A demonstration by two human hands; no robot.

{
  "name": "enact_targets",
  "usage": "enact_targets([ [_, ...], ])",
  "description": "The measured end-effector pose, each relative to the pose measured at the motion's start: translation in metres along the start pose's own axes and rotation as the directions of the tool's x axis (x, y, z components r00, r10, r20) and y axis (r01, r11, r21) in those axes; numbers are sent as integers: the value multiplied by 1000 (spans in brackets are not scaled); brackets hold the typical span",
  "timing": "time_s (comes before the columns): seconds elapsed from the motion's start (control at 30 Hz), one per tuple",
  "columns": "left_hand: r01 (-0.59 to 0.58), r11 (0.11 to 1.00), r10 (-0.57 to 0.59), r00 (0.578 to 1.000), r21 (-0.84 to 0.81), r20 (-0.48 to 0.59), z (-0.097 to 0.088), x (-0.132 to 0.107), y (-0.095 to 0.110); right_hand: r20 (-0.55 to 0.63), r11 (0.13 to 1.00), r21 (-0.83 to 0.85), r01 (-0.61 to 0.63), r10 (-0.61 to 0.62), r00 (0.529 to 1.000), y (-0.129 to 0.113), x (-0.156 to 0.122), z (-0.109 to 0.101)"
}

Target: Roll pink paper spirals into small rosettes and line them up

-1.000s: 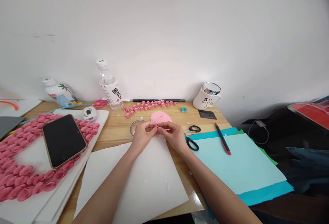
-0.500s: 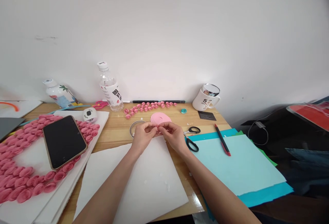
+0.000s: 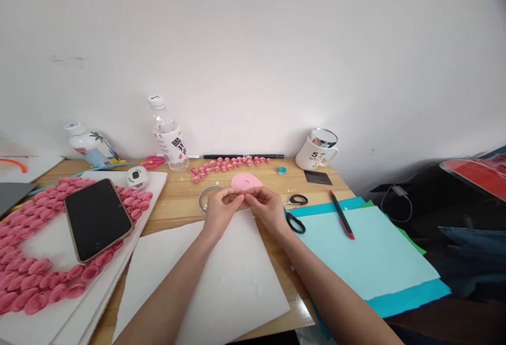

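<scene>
My left hand (image 3: 220,211) and my right hand (image 3: 269,209) meet fingertip to fingertip above the far edge of a white sheet (image 3: 225,276). Both pinch a small piece of pink paper (image 3: 243,192), mostly hidden by the fingers. Right behind it a round pink paper spiral (image 3: 245,180) shows; whether the pinched piece joins it I cannot tell. Scissors with black handles (image 3: 295,222) lie beside my right hand, their blades partly covered. A roll of clear tape (image 3: 203,197) sits at the left of my left hand. Farther back, several small rolled pink paper flowers (image 3: 224,168) stand in rows.
On the left, a phone (image 3: 98,219) rests on pink paper flowers (image 3: 37,303) set on white board. A bottle (image 3: 171,142), a mug (image 3: 316,151) and a teal paper roll (image 3: 282,170) stand behind. Blue sheets (image 3: 371,255) with a pen (image 3: 342,216) lie at right.
My fingertips have shifted slightly around the pink paper, which both hands still pinch. The view has moved a touch; the things on the table stay put.
</scene>
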State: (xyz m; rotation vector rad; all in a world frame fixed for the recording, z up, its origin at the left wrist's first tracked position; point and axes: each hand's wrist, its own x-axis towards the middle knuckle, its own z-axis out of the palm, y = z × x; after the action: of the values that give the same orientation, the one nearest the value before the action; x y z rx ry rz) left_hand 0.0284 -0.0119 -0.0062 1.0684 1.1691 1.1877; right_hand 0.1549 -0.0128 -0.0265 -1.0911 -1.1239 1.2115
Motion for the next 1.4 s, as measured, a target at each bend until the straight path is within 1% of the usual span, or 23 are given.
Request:
enact_targets([
  [0.13,0,1000,0,1000,12,-13,0,1,-2,-24,998,53,-41,42,999,-4,1,-1],
  [0.27,-32,999,32,999,38,-17,0,1,-5,9,999,38,-38,38,999,-6,0,0],
  [0.37,-49,996,49,999,70,-3,0,0,-4,8,999,28,-35,35,999,-4,-2,1],
  [0.47,-110,971,114,994,213,-4,-3,2,-2,-42,999,-29,-25,24,999,1,3,-8],
  [0.57,-172,921,197,980,350,-36,-7,6,-1,-168,986,-164,-22,-6,986,3,23,-28],
  [0.63,-196,899,227,973,391,-32,-9,8,-3,-198,940,-338,-44,-26,980,0,43,-44],
  [0.67,-204,885,238,971,419,-31,-9,9,-4,-227,885,-461,-69,-42,973,-2,55,-51],
  [0.7,-208,871,246,969,445,-29,-10,10,-6,-237,807,-582,-99,-52,970,-4,67,-57],
  [0.8,-227,833,265,964,504,-4,-11,11,-10,-265,734,-666,-134,-66,962,-8,99,-67],
  [0.9,-263,800,296,955,539,27,-12,11,-12,-271,663,-731,-160,-68,960,-7,120,-65],
  [0.97,-275,782,321,947,559,16,-14,10,-12,-263,616,-769,-170,-63,963,-5,128,-61],
  [1.07,-278,762,346,938,584,-6,-16,10,-12,-250,566,-806,-175,-58,967,-4,134,-58],
  [1.2,-266,725,331,943,635,17,-17,11,-13,-246,519,-836,-178,-65,967,-9,132,-62],
  [1.3,-252,709,317,948,658,22,-18,11,-14,-234,497,-853,-162,-85,969,-16,122,-65],
  [1.4,-256,692,322,946,675,29,-18,12,-15,-175,497,-861,-111,-86,981,-19,105,-62],
])
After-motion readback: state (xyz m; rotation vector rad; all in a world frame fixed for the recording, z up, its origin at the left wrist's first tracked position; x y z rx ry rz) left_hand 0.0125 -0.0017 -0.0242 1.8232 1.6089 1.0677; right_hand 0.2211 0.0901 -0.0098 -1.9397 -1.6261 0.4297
